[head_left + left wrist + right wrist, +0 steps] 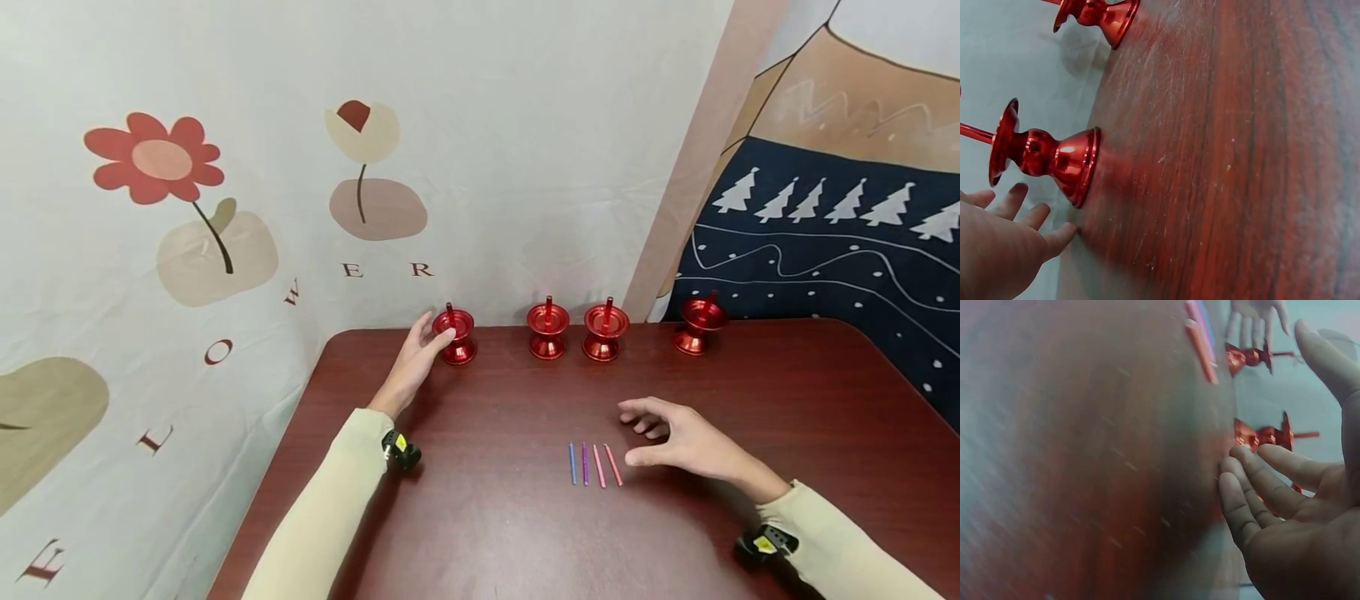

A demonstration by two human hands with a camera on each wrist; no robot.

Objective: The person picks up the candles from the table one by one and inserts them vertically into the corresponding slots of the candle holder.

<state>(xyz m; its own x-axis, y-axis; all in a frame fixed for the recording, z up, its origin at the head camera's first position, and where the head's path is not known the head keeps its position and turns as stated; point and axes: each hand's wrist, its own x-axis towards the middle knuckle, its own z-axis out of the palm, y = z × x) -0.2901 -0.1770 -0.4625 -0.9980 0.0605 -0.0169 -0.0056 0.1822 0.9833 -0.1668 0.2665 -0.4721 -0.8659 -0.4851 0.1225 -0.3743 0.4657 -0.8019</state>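
Observation:
At the table's far left, a shiny red metal candle holder (pixel 460 352) with a central spike stands upright. My left hand (pixel 411 360) is around its left side, thumb in front of its dish and fingers spread. In the left wrist view the fingertips are right beside the holder's base (pixel 1077 164), not curled round it. My right hand (pixel 688 442) hovers over the table with loosely bent fingers and nothing in them. Just left of its thumb lie thin candles in a row: a blue candle (pixel 573 463), a purple candle (pixel 585 464) and two pink candles (pixel 599 466).
Along the back edge stand a second red holder (pixel 548 327), a third holder (pixel 605 329) and, farther right, another holder (pixel 699 325). Behind the dark red-brown table (pixel 480 508) hangs a pale curtain (pixel 525 150) with printed flowers, close against the back edge.

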